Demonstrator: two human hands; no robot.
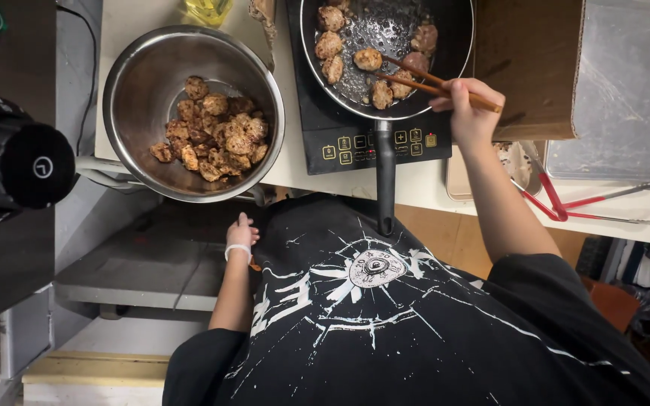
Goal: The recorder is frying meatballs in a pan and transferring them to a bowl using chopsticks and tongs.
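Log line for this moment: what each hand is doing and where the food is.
right hand: holds chopsticks on meat piece in frying pan | left hand: free, below counter edge | steel bowl: cooked pieces

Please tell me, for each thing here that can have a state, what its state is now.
right hand: gripping chopsticks
chopsticks: tips at a meat piece in the pan
frying pan: on the cooktop, holding browned pieces
steel bowl: partly filled with seasoned pieces
left hand: lowered, holding nothing
red tongs: lying open on the counter
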